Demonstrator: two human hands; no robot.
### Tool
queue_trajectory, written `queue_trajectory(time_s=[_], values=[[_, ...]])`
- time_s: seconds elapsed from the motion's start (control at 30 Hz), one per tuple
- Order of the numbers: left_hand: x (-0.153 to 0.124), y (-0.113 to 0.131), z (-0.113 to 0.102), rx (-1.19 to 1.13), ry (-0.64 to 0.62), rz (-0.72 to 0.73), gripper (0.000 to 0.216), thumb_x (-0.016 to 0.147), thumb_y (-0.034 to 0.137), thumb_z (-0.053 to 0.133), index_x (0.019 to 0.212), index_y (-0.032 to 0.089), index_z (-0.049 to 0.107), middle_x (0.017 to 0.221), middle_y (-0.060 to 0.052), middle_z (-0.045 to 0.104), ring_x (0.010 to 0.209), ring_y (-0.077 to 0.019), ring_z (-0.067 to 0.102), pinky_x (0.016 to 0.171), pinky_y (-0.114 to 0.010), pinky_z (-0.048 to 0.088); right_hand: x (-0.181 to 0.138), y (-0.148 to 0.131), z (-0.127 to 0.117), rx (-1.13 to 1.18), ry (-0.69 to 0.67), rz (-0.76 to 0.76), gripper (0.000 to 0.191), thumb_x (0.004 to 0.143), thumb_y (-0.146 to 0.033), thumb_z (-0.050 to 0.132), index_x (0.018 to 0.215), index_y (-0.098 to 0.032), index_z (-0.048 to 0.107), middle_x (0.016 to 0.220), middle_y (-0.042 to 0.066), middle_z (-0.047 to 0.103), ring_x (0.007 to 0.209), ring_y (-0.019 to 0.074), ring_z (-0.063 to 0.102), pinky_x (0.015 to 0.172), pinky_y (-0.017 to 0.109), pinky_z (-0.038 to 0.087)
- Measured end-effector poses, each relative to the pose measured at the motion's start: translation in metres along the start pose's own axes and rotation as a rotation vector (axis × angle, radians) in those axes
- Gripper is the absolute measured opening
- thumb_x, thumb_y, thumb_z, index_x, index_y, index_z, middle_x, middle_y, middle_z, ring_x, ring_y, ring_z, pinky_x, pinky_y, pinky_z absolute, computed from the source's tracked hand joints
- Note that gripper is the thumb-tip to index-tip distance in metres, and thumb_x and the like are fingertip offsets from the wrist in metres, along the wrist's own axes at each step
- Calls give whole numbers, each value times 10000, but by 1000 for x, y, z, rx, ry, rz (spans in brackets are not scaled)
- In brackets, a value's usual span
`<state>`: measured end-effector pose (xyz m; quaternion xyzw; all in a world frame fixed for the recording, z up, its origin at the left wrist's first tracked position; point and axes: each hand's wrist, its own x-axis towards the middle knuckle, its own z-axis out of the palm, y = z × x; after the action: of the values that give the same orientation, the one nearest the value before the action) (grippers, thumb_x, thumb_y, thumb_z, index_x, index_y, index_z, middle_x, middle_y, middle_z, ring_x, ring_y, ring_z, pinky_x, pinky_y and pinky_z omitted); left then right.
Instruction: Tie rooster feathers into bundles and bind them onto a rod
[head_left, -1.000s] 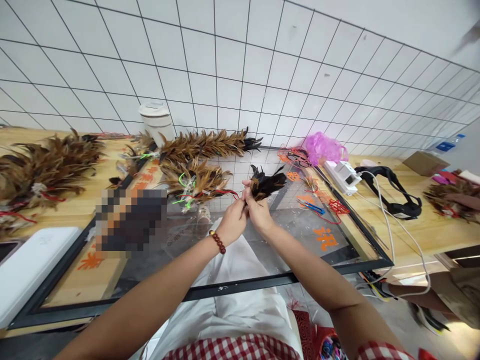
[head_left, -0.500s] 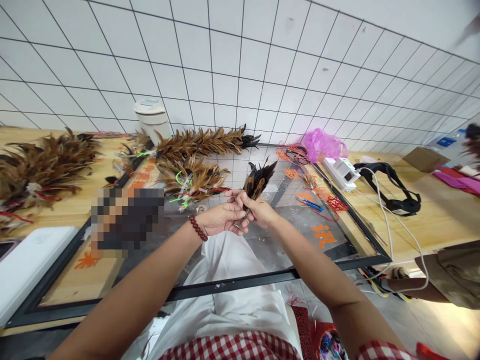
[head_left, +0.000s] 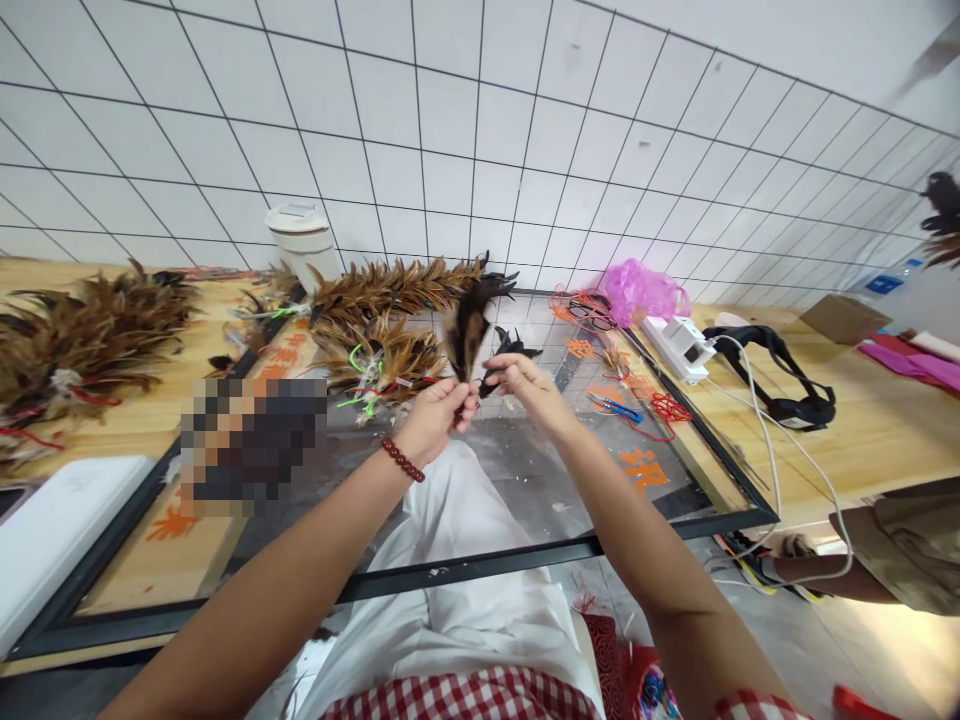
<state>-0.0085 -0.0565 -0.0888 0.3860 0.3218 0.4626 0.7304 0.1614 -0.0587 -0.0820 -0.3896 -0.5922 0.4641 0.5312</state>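
Note:
My left hand, with a dark red bead bracelet on its wrist, pinches a small bunch of brown and black feathers by the quill ends. The bunch points up and is slightly blurred. To its right, my right hand has its fingers loosely bent and apart, at some black feathers. Whether a feather lies between those fingertips is hard to make out. Left of my hands lies a clump of brown feathers with green and red ties. Behind it stretches a long feather garland.
A black-framed glass panel covers the wooden table. Blue snips and red cord lie right, near a pink plastic bag, a white power strip and a black strap. More feathers sit left. Someone's leg shows right.
My hands were together on one feather bunch. They have separated: the left has raised a bunch upward and left, while the right is at black feathers beside it.

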Motion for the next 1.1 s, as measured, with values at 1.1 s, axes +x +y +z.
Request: queue_trajectory(time_s=[1.1], values=[[14,4,-18,-34,302,198,133,780,235,659,783,106,626,612,1,597,519,-71,559,442,-166,404,17,25,3,-1306,-26,-89,215,869,-174,494,873,-192,707,950,113,633,891,229,578,794,344,434]])
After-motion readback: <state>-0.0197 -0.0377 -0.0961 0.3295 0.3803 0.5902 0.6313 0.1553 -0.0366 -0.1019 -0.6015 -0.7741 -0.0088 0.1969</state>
